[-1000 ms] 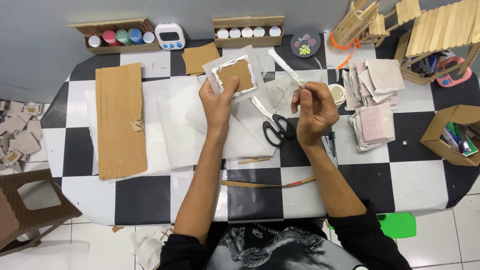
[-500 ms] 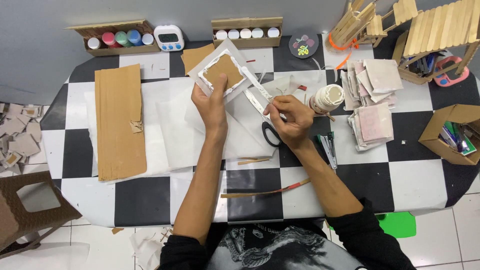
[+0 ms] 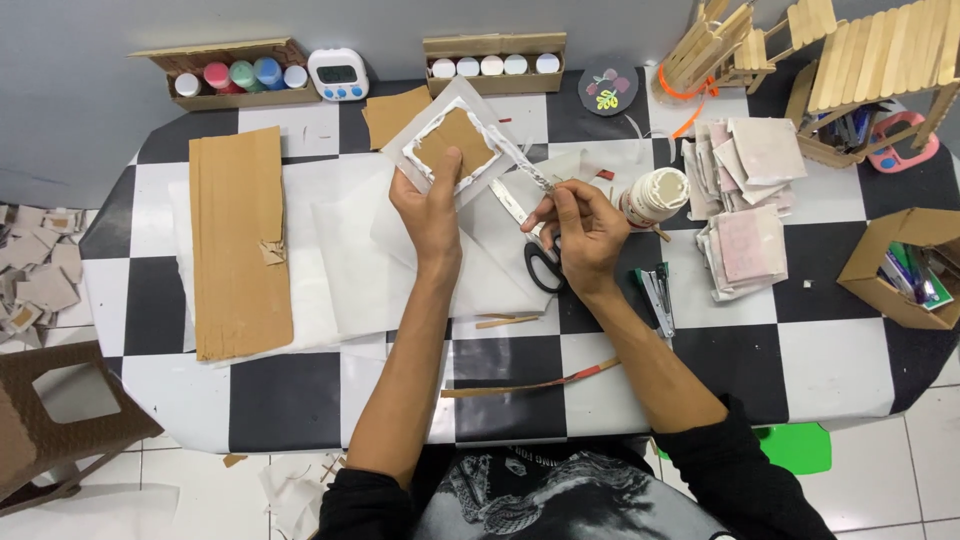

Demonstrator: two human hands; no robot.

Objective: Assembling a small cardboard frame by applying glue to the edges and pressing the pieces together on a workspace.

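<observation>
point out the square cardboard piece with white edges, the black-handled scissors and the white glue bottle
square cardboard piece with white edges (image 3: 456, 140), head view, on its brown middle
black-handled scissors (image 3: 541, 270), head view, on the handle loop
white glue bottle (image 3: 655, 195), head view, on its round top

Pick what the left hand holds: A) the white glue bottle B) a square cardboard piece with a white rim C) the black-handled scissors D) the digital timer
B: the left hand grips the square cardboard piece with a white rim, while the scissors, glue bottle and timer sit on the table apart from it.
</observation>
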